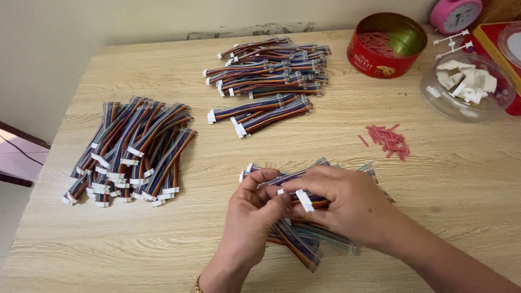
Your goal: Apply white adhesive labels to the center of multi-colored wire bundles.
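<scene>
Both hands meet over a small bunch of rainbow ribbon cables (pixel 296 241) lying on the wooden table (pixel 445 179). My left hand (pixel 255 214) pinches the cable ends from the left. My right hand (pixel 339 203) grips one cable with a white connector (pixel 304 200) at its tip, fingers closed around it. A small white piece (pixel 280 191) sits between the thumbs. Parts of the bunch are hidden under both hands.
A large pile of the same cables (pixel 133 152) lies at left, another pile (pixel 268 73) at the back centre. A red round tin (pixel 386 46), a clear bowl of white connectors (pixel 467 84), loose red ties (pixel 388 140) and a pink clock (pixel 455 13) sit at right.
</scene>
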